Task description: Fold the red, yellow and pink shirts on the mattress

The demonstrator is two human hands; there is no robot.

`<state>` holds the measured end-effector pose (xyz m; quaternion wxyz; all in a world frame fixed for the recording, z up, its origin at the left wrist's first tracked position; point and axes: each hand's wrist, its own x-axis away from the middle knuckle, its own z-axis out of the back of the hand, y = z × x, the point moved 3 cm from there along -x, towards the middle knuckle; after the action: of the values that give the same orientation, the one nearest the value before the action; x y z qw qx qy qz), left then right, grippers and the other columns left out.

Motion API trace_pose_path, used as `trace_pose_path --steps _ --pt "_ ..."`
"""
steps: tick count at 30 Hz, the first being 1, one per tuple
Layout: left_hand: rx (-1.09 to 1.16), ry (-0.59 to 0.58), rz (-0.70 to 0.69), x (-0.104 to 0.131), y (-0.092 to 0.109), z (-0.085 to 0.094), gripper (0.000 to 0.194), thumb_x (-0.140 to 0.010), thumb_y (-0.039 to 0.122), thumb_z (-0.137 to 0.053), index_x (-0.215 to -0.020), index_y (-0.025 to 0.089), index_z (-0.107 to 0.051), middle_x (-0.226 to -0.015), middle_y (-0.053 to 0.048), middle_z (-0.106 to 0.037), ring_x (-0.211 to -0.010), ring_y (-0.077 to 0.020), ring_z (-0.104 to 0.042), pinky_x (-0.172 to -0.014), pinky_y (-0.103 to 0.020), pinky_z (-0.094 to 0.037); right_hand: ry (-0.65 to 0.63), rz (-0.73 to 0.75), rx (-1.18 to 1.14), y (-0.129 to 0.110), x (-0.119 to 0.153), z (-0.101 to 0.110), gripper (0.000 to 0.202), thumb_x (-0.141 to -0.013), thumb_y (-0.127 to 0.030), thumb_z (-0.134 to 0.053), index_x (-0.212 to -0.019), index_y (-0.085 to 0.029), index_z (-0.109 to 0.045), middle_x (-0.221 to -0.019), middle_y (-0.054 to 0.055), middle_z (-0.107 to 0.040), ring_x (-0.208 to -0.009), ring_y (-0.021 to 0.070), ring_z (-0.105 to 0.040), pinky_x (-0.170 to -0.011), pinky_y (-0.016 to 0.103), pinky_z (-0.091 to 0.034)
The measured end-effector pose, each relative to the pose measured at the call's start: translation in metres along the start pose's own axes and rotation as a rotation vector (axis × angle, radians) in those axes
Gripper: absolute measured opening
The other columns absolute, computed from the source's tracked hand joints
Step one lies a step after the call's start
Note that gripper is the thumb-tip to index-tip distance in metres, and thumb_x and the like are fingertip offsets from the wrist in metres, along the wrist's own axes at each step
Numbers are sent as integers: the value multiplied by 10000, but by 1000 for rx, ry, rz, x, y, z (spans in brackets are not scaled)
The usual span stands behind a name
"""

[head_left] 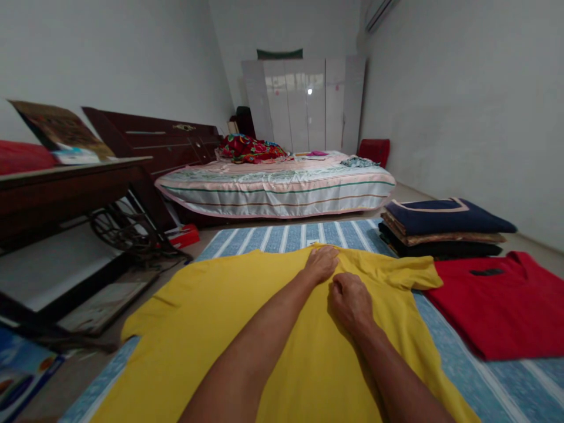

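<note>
A yellow short-sleeved shirt (220, 311) lies spread out on a blue and white striped cloth (282, 236), its collar edge at the far side. My left hand (322, 263) rests on the shirt close to the collar, fingers bent against the fabric; whether they pinch it is unclear. Just nearer and to the right, my right hand (352, 298) is curled on the shirt, its fingertips hidden beneath it. The shirt's right sleeve is wrinkled and overlaps the corner of a folded red garment (506, 305).
Folded dark and brown clothes (449, 217) are stacked at the right. Beyond the striped cloth stands a bed (282, 191) with a red floral bundle (251, 148). A sewing table (74, 170) is at the left, a wardrobe (304, 106) at the back.
</note>
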<state>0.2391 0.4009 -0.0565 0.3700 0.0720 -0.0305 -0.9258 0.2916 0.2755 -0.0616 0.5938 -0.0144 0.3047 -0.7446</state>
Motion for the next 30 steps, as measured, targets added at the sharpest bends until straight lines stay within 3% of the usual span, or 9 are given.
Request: trace_pose_path --steps 7,12,14,17,22,27,30 --pt "-27 39 -23 4 1 -6 333 -931 311 -318 -1181 234 -524 -1322 -59 -506 -1255 -203 -412 -1059 -427 -287 -138 -49 206 -11 -3 8 220 -842 -167 -433 -917 -147 -638 -959 126 -648 -938 254 -571 -764 340 -376" --pt "-14 93 -6 12 0 -3 347 -888 310 -423 -1209 199 -495 -1341 -90 -477 -1265 -207 -392 -1061 -368 -300 -236 -6 308 -19 -37 14 301 -876 -182 -385 -1078 -128 -602 -1008 155 -642 -951 263 -586 -724 337 -406" --pt "-4 111 15 14 -1 -2 323 -875 305 -444 -1169 190 -516 -1290 -91 -514 -1225 -201 -432 -1040 -336 -326 -244 56 317 -10 -52 14 296 -895 -177 -372 -1090 -159 -593 -1041 128 -636 -982 230 -573 -765 310 -397" --pt "-3 126 70 12 -1 -3 323 -899 357 -392 -1118 176 -545 -1230 -108 -553 -1199 -228 -461 -1033 -389 -333 -274 119 346 20 -63 16 255 -913 -177 -375 -1017 -165 -608 -1047 112 -628 -1008 204 -554 -813 284 -370" --pt "43 56 155 4 -4 -9 500 -903 514 -316 -1244 186 -479 -1404 -108 -443 -1328 -240 -342 -1107 -472 -211 -265 121 393 66 -60 19 252 -952 -260 -349 -1026 -186 -578 -1060 93 -611 -997 204 -547 -819 293 -357" --pt "51 -10 190 3 -3 -10 565 -892 567 -283 -1310 212 -423 -1474 -91 -363 -1380 -233 -253 -1127 -500 -137 -192 102 407 60 -64 14 303 -942 -197 -301 -1086 -116 -555 -1075 173 -592 -1038 268 -521 -847 365 -343" --pt "22 -47 178 2 -2 -10 562 -903 548 -259 -1319 204 -413 -1492 -98 -333 -1385 -235 -243 -1123 -512 -142 -240 222 352 51 -69 10 272 -951 -264 -341 -1076 -172 -565 -1093 101 -600 -1052 213 -514 -875 310 -334"
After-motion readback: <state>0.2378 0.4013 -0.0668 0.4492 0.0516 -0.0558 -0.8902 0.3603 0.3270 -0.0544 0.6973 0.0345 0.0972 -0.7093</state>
